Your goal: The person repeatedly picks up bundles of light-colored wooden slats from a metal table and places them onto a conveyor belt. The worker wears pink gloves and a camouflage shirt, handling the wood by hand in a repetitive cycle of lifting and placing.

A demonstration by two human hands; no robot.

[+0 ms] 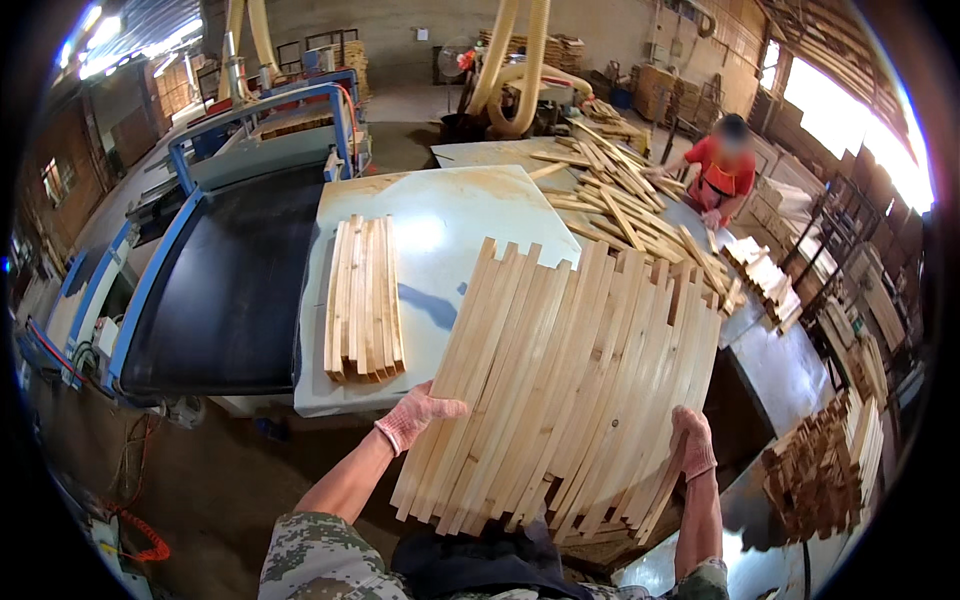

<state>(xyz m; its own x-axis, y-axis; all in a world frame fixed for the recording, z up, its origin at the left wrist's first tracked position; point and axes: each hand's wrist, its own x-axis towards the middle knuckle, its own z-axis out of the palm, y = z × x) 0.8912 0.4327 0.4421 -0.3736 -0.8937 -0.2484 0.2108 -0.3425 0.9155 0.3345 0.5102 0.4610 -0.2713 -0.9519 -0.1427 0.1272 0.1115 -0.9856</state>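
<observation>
A wide row of pale wooden strips, laid side by side with uneven ends, is held tilted between my two gloved hands. My left hand presses on its left edge, thumb over the face and fingers partly hidden behind. On the opposite edge my right hand is closed, squeezing the strips together. Left of them, a smaller bundle of wooden strips lies on the pale table, apart from my hands.
A black conveyor belt with a blue frame adjoins the table's left side. Loose strips pile up at the back right, near a person in red. Stacked wood stands at the lower right. Hoses hang behind.
</observation>
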